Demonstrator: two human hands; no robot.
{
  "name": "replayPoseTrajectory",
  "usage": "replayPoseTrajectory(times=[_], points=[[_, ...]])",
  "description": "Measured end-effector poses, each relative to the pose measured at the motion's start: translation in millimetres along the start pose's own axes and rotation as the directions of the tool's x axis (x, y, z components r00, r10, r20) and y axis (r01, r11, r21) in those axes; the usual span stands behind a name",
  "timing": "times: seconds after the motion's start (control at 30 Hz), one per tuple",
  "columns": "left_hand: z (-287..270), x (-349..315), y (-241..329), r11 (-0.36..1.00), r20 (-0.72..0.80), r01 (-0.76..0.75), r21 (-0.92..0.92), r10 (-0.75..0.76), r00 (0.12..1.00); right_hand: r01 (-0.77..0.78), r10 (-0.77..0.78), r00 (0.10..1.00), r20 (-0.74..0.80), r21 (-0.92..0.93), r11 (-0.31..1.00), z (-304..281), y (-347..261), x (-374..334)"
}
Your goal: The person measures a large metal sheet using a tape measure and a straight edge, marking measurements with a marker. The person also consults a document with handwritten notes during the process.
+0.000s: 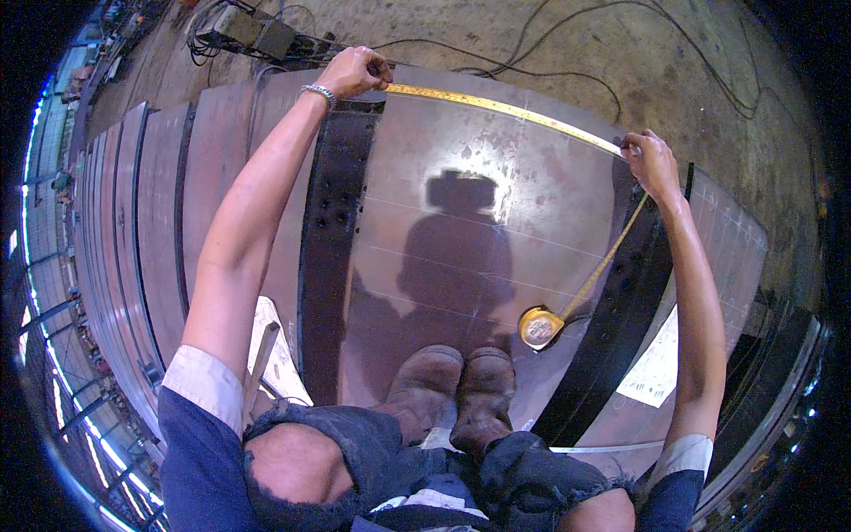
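Observation:
A yellow tape measure (541,327) rests on the steel plate (443,239) in front of my boots, its blade pulled out. The blade (505,108) stretches across the far part of the plate between my hands. My left hand (355,73) pinches the blade's end at the plate's far left, by a dark strip with holes. At the far right, my right hand (651,164) grips the blade between thumb and fingers. From there the blade bends back toward the case. Faint white lines cross the plate.
Dark strips (332,213) with holes flank the plate, and more plates (151,195) lie to the left. Beyond the far edge, black cables (612,9) and a box-shaped machine (244,34) lie on the floor. My boots (430,377) stand on the plate.

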State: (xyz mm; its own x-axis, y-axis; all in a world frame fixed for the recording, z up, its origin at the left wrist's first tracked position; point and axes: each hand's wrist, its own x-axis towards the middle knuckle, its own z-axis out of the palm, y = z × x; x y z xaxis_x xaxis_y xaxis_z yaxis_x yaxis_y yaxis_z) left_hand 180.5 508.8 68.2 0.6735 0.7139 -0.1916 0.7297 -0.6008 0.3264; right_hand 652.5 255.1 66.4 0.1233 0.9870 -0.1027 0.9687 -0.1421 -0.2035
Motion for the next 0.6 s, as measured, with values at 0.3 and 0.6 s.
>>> replayPoseTrajectory(times=[0.3,0.6], points=[[-3,-4,1,0.997,0.032,0.025,-0.070,-0.023,0.999,0.067,-0.066,0.997,0.049,-0.016,0.998,1,-4,3],[3,2,21,0.996,-0.007,-0.010,-0.086,0.009,1.000,0.132,-0.133,0.991,-0.036,-0.016,0.991,11,7,3]])
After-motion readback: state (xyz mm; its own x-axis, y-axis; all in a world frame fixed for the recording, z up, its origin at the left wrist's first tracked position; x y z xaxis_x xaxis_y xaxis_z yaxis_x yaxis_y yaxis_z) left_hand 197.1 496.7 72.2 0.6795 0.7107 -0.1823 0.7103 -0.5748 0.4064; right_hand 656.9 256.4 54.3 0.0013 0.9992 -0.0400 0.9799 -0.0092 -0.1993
